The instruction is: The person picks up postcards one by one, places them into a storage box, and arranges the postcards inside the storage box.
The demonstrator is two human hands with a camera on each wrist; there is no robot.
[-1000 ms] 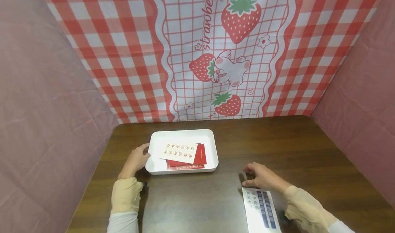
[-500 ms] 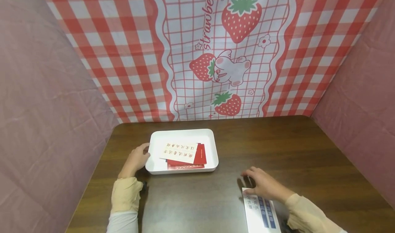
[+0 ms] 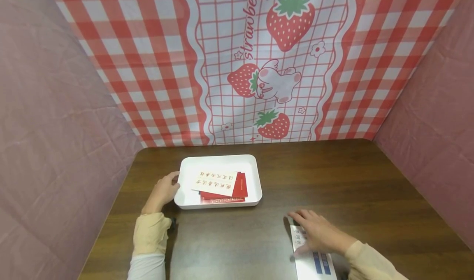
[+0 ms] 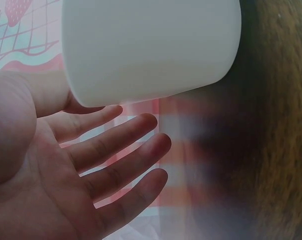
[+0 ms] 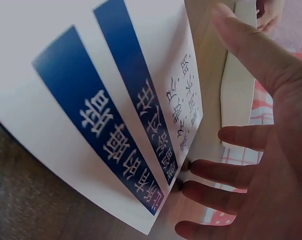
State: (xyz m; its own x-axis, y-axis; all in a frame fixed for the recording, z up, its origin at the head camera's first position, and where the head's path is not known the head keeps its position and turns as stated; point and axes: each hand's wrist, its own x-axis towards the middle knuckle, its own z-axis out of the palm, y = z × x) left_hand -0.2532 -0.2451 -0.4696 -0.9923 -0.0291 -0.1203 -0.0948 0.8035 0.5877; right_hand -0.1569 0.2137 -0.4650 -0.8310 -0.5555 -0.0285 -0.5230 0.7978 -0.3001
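Observation:
My left hand point(image 3: 161, 193) rests at the left side of a white tray point(image 3: 207, 163), its fingers extended and apart. The left wrist view shows its thumb point(image 4: 53, 92) at the edge of the tray point(image 4: 151, 50). In the tray lie a cream card point(image 3: 214, 183) with brown characters and several red cards point(image 3: 241, 185) beneath it. My right hand point(image 3: 322, 232) spreads over a white card point(image 3: 305, 267) with blue bands and dark characters. In the right wrist view, the fingers point(image 5: 220, 172) stand near the card point(image 5: 141, 100), without a visible grip.
The dark brown wooden table point(image 3: 314, 164) extends between and around both hands. A red-and-white checked strawberry cloth point(image 3: 163, 66) hangs behind it. Pink fabric walls point(image 3: 429, 107) flank the table.
My right hand has come down and slid toward me over the white card, covering more of its print, with its fingers spreading wider. The left hand and tray have stayed put.

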